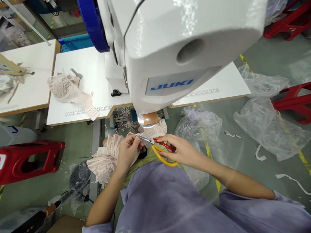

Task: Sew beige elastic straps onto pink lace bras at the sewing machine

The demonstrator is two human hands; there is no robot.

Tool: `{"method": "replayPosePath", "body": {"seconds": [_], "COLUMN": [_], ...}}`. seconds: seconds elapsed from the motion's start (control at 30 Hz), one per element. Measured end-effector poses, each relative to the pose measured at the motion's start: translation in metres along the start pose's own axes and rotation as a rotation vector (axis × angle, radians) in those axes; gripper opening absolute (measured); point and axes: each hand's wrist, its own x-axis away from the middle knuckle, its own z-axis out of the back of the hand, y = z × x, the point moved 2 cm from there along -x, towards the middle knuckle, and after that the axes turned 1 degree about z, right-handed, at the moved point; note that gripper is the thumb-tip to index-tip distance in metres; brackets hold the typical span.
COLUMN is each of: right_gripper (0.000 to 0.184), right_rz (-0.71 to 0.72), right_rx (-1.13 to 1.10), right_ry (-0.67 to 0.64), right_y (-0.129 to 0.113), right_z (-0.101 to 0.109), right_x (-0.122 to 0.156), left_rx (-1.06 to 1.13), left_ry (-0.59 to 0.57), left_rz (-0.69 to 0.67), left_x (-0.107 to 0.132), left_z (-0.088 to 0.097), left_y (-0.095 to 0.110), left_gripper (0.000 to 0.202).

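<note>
My right hand is closed on scissors with one red and one yellow handle. Their blades point left and reach the fingertips of my left hand. That hand is pinched on the edge of a beige lace bra, which hangs below the head of the sewing machine. Under my left wrist a bundle of beige lace bras rests by my lap. Whether the blades are cutting a thread or cloth is too small to tell.
Another beige bra lies on the white table left of the machine. A red stool stands at lower left. Clear plastic bags and white scraps litter the floor on the right, near another red stool.
</note>
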Motion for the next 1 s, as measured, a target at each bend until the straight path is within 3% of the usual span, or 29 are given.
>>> {"method": "replayPosePath", "body": {"seconds": [0.17,0.27,0.4,0.5,0.57,0.63,0.67,0.77,0.83,0.87,0.93,1.0], "right_gripper": [0.030,0.031,0.035,0.040,0.043,0.045,0.045,0.032,0.025,0.025,0.022,0.018], "right_rz": [0.011,-0.028,-0.117,-0.110,-0.016,0.143,0.248,0.565,0.572,0.526,0.365,0.134], "right_rx": [0.023,0.047,0.236,0.509,0.636,0.652,0.625,0.530,0.480,0.437,0.286,0.007], "right_ry": [0.024,0.055,0.108,0.316,0.488,0.546,0.500,0.105,-0.016,-0.005,0.114,0.282], "right_y": [0.001,0.012,0.045,0.062,0.055,0.036,0.025,0.001,0.000,0.004,0.014,0.024], "right_z": [0.001,0.011,0.059,0.105,0.118,0.106,0.091,0.033,0.011,0.009,0.017,0.030], "right_x": [0.009,0.018,0.006,-0.020,-0.033,-0.039,-0.039,-0.039,-0.042,-0.045,-0.050,-0.050], "left_rx": [0.044,0.186,0.404,0.468,0.464,0.425,0.391,0.185,-0.049,-0.177,-0.378,-0.413], "left_ry": [0.042,0.072,0.048,0.013,-0.031,-0.129,-0.202,-0.462,-0.510,-0.430,-0.095,0.195], "left_rz": [-0.032,-0.029,0.025,0.058,0.097,0.169,0.209,0.285,0.224,0.136,-0.108,-0.296], "left_x": [0.000,0.001,0.002,0.002,0.002,0.002,0.003,0.003,0.002,0.001,0.001,0.005], "left_z": [-0.001,-0.003,-0.007,-0.010,-0.011,-0.013,-0.014,-0.016,-0.014,-0.010,-0.002,0.001], "left_y": [-0.010,-0.014,-0.012,-0.003,0.005,0.013,0.017,0.028,0.030,0.030,0.022,0.004], "left_gripper": [0.034,0.034,0.032,0.032,0.031,0.030,0.031,0.029,0.032,0.033,0.034,0.038]}}
